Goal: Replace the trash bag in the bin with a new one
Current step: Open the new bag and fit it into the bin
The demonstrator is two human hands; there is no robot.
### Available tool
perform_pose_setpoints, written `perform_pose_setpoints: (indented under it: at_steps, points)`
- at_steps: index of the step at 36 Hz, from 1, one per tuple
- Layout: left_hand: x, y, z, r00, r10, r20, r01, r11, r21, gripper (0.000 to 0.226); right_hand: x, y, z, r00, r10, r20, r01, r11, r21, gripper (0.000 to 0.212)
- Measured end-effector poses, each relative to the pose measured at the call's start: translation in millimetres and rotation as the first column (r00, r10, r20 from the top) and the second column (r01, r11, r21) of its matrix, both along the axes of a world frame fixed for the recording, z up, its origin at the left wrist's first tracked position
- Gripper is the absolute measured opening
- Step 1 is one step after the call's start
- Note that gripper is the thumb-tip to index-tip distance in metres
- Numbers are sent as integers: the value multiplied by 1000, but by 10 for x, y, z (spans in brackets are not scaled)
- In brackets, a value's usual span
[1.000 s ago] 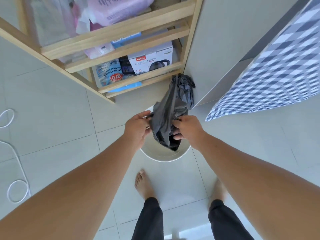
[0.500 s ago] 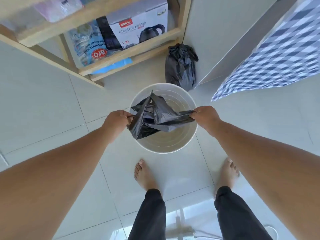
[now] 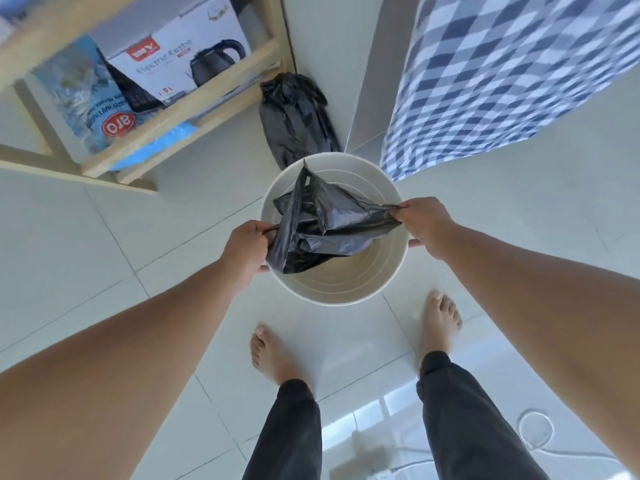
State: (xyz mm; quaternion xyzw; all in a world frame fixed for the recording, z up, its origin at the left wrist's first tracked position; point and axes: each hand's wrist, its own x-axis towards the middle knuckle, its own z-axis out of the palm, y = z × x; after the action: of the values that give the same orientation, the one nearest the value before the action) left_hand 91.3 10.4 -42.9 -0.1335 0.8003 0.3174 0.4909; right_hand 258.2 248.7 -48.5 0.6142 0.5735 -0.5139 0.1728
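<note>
A round white bin (image 3: 346, 296) stands on the tiled floor just ahead of my bare feet, with bare inner walls. Over its mouth hangs a crumpled black trash bag (image 3: 322, 233), stretched between both hands. My left hand (image 3: 247, 245) grips the bag's left edge at the bin's left rim. My right hand (image 3: 424, 221) pinches the right edge at the right rim. The bag's lower part dips into the bin. A second, filled and tied black bag (image 3: 296, 119) stands on the floor behind the bin, against the wall corner.
A wooden shelf rack (image 3: 194, 119) stands at the back left, holding an electric kettle box (image 3: 183, 60) and packets. A blue-and-white checked cloth (image 3: 502, 74) hangs at the right beside the bin. A white cord (image 3: 533, 431) lies on the floor near my right foot.
A second ago both hands held the bag bunched together above the bin. They have since pulled apart to the bin's left and right rims, spreading and lowering the bag over its mouth.
</note>
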Motion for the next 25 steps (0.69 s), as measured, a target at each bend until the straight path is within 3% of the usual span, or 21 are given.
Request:
perform_pose_setpoints:
  at_steps: [7,12,21,23,25]
  points:
    - [326,801,-48,999,-34,-42,34,999,-2,14,569,550,16,997,-61,-51,57,996,-62,28]
    - [589,1223,-148,993,-112,-31,112,994,-17,12,986,845,7,978,-201,-53,197,978,-68,15]
    - [1015,1490,-143,980,-195,30,196,978,-65,25,1502,1063,-23,963,-260,-73,253,963,-97,25]
    - [1159,1560,-156,972,-232,27,233,971,-57,19,1636,1140,-24,958,-277,-74,272,960,-73,10]
    - [1240,1620,-176,966,-257,11,257,965,-48,13,1701,1182,-23,941,-329,-77,325,944,-59,8]
